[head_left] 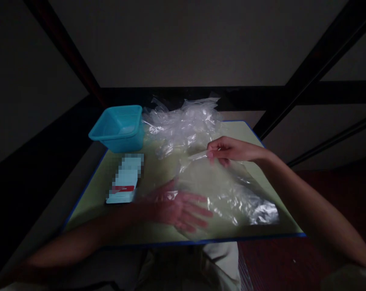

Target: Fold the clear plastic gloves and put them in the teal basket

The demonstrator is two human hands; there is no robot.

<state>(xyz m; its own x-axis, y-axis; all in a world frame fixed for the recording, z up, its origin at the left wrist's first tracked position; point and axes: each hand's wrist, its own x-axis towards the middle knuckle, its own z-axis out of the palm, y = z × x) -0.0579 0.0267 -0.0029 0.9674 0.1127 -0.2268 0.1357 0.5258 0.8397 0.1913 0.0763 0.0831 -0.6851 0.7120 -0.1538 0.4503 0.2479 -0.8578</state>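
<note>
A clear plastic bag (219,182) lies spread over the near right part of the table, its crumpled lower right corner catching the light. My right hand (227,148) pinches the bag's upper edge between thumb and fingers. Fingers spread, my left hand (181,208) is flat at the bag's left side; clear film seems to overlap it, but I cannot tell whether it is inside the bag or under it. Motion slightly blurs this hand. Beyond both hands is a loose heap of crumpled clear plastic bags (186,123).
At the back left of the pale yellow, blue-edged table (89,214) stands a turquoise plastic basin (122,143). A phone (127,178) with a lit, pixelated screen lies in front of it. Dark frame bars and a pale wall rise behind the table.
</note>
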